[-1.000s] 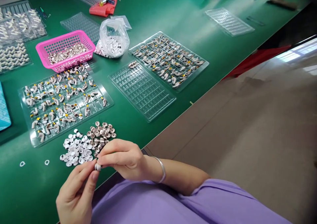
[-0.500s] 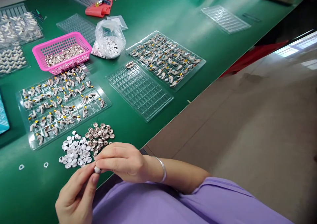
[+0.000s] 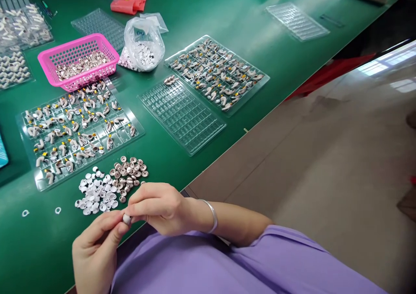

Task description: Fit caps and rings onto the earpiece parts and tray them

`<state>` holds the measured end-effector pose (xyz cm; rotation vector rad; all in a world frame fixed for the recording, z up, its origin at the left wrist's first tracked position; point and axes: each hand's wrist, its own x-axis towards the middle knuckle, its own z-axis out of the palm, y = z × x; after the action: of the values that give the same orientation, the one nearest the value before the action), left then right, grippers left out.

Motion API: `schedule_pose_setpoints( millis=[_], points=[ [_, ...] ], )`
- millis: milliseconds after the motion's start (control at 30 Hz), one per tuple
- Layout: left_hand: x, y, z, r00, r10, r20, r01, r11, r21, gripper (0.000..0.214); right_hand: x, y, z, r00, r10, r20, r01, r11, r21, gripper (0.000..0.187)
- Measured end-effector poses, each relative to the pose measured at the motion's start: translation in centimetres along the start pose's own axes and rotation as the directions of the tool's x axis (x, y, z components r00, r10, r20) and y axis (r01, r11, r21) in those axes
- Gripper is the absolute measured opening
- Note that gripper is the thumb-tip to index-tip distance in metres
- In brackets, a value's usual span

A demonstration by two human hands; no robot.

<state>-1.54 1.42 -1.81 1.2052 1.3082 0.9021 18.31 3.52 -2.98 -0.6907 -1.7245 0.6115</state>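
Note:
Between the fingertips of both hands is a small round cap [image 3: 127,219], pale with a brownish side. My left hand [image 3: 99,242] pinches it from the left, thumb and forefinger closed. My right hand [image 3: 159,207], with a silver bangle at the wrist, pinches it from the right. Fingers cover part of the cap. Just beyond the hands lies a pile of white round pieces [image 3: 97,192]. Touching that pile on its right are brownish round caps with centre holes [image 3: 130,172].
Behind the piles lies a clear tray of curved beige parts [image 3: 74,129]. A pink basket [image 3: 45,64] of caps overlaps its back edge. Beyond are a plastic bag [image 3: 143,47], a nearly bare tray [image 3: 185,116] and another filled tray [image 3: 221,73]. The table edge [image 3: 221,148] runs along the right.
The whole view has shifted slightly, so the table things sit a little higher and further left. Both hands keep their pinch on the cap, which has turned slightly and shows more of its brownish side.

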Motion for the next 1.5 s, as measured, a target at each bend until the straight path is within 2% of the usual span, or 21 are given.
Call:
schedule_pose_setpoints(
  millis=[167,367,667,800,900,967,1000,1067,1100,1167,1267,1367,1500],
  points=[
    [0.5,1.1,0.2,0.993,-0.097,0.071,0.1,0.994,-0.047,0.013,-0.5,-0.1,0.2,0.998,0.054,-0.035,-0.053,0.998,0.031,0.011],
    [1.3,2.0,0.9,0.969,-0.214,0.127,0.235,0.953,-0.19,0.016,-0.8,-0.2,0.3,0.998,0.064,-0.024,-0.064,0.998,0.016,0.011],
    [1.7,2.1,1.2,0.957,-0.25,0.149,0.285,0.91,-0.301,0.022,-0.8,-0.4,0.4,0.997,0.075,-0.035,-0.072,0.994,0.086,0.012],
    [2.0,2.2,1.3,0.922,-0.299,0.246,0.376,0.846,-0.379,0.024,-0.7,-0.6,0.5,0.997,0.042,-0.059,-0.036,0.995,0.09,0.016],
    [2.2,2.0,1.2,0.906,-0.289,0.31,0.394,0.843,-0.365,0.025,-0.6,-0.6,0.5,0.998,0.01,-0.063,-0.003,0.995,0.1,0.019],
    [2.0,1.8,1.0,0.929,-0.236,0.286,0.321,0.897,-0.303,0.022,-0.6,-0.5,0.4,0.998,-0.02,-0.063,0.024,0.997,0.075,0.019],
    [1.7,1.7,0.8,0.952,-0.186,0.244,0.245,0.939,-0.241,0.019,-0.6,-0.5,0.3,0.997,-0.039,-0.064,0.042,0.998,0.045,0.019],
    [0.9,1.5,0.5,0.99,-0.022,0.137,0.027,0.999,-0.039,0.008,-0.7,-0.4,0.3,0.994,-0.087,-0.062,0.084,0.996,-0.039,0.019],
    [0.5,1.4,0.3,0.991,0.086,0.098,-0.093,0.993,0.067,0.008,-0.7,-0.4,0.3,0.992,-0.11,-0.064,0.105,0.991,-0.077,0.019],
    [-0.2,1.2,0.2,0.958,0.269,0.099,-0.283,0.941,0.184,0.018,-0.8,-0.4,0.4,0.987,-0.144,-0.073,0.134,0.983,-0.122,0.019],
    [-0.7,1.1,0.1,0.896,0.417,0.155,-0.443,0.868,0.225,0.03,-0.9,-0.5,0.6,0.98,-0.174,-0.096,0.16,0.977,-0.141,0.019],
    [-0.7,0.9,0.1,0.858,0.475,0.194,-0.511,0.824,0.244,0.034,-0.9,-0.5,0.7,0.976,-0.192,-0.105,0.175,0.973,-0.153,0.019],
    [-0.7,0.9,0.1,0.834,0.514,0.202,-0.552,0.785,0.281,0.037,-0.9,-0.6,0.6,0.973,-0.211,-0.09,0.194,0.967,-0.165,0.019]
  ],
)
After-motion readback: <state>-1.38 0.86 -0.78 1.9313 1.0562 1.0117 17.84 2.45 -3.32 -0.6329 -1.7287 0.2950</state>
